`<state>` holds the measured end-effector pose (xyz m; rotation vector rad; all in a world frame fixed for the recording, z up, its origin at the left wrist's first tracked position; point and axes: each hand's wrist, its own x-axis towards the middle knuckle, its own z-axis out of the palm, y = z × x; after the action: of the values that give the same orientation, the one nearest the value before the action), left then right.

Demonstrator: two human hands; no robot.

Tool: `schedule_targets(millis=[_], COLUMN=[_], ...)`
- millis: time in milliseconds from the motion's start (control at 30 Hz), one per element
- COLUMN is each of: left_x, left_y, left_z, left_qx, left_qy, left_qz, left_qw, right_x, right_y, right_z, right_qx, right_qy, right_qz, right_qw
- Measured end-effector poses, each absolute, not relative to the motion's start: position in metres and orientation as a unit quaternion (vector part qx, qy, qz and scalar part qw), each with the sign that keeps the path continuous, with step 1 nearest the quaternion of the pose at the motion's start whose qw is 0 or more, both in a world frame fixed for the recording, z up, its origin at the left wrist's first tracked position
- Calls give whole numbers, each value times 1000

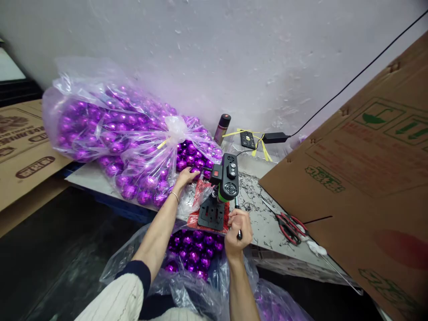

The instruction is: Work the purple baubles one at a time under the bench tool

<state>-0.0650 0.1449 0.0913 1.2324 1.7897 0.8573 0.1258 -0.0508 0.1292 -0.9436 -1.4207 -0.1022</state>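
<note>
Left hand point(185, 177): its fingers lay against a purple ball point(195, 170); from where I stood I couldn't tell whether they pinched it.
Purple ball: it sat at the fingertips, just beside the head of a black machine point(230, 176) and in front of a tied clear bag point(176, 129) full of similar balls.
Right hand point(239, 227): its fingers were curled tight around the machine's lever point(237, 203), the black end poking out.
Machine: it stood on the table point(249, 196), a red sheet point(194, 220) under its base plate.
Right-hand carton point(334, 178): a green umbrella mark, green arrows and stylised green lettering showed; the red print was too faint to read.
Left-hand carton point(20, 156): brown lettering, some inside ovals, ran at a slant, too unclear to make out.
Scissors point(290, 226): they lay beside the right-hand carton.
</note>
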Motion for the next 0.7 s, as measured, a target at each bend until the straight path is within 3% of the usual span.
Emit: schedule_targets(millis=[200,467,600,700], left_x=[-74,-81,-55,-31], left_y=[123,27,-11,-17], left_z=[106,98,63,41], left_qx=[438,387,366,402], left_qy=[675,409,438,485], left_qz=[392,513,513,523], left_qw=[446,649,642,574], right_x=[126,129,130,130], right_y=[-51,-51,-52,-53], right_z=[132,128,127,127], right_qx=[-417,-422,-434,-440], right_qy=[-628,-632,-627,-627], right_qz=[-48,-34,-34,-40], right_qw=[655,649,646,641])
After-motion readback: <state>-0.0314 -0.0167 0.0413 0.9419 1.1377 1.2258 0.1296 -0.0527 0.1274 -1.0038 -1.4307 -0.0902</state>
